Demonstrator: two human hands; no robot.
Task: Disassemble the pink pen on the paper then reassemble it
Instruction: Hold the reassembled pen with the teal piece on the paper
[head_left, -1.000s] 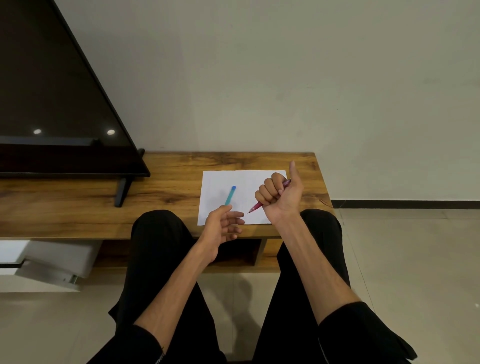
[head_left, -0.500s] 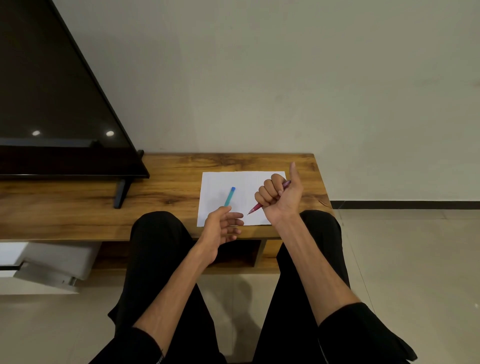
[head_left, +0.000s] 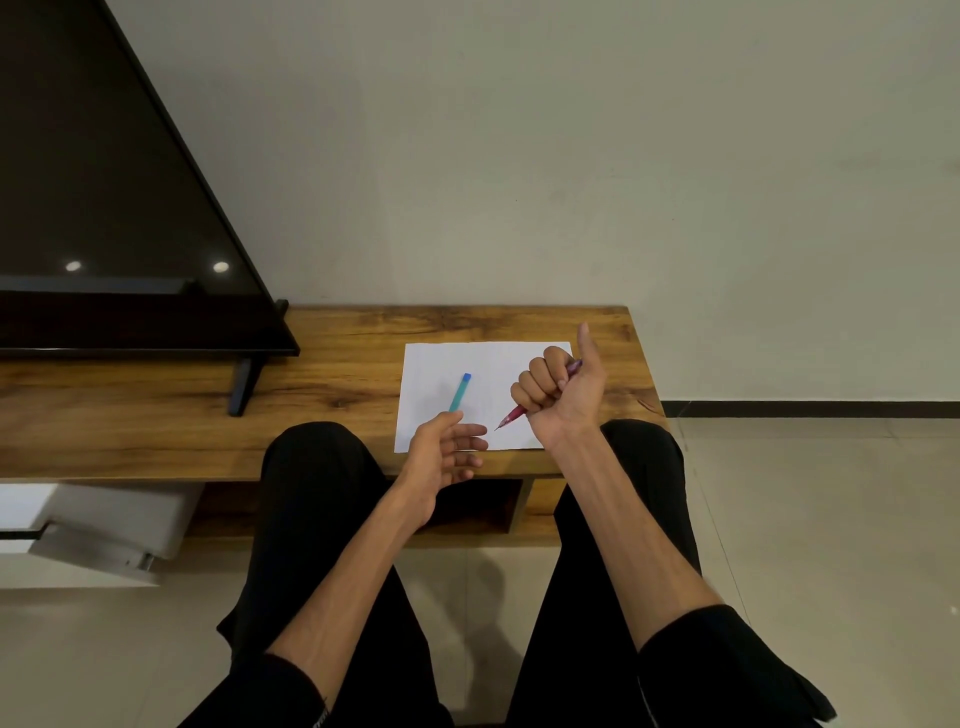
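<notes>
A: Where is the pink pen (head_left: 521, 409) kept?

B: It is gripped in the fist of the right hand (head_left: 558, 392), above the paper (head_left: 483, 358), tip down and toward the left, thumb raised. Probably it is steadied so that its tip end can be worked on.

A: And the left hand (head_left: 448, 448)?

B: It is held loosely open, nothing held, just beside the blue pen (head_left: 460, 392) on the paper, likely ready to pull a part.

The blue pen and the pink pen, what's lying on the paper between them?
Nothing: in the head view only bare white paper shows between the blue pen and the pink pen, which the right hand grips.
</notes>
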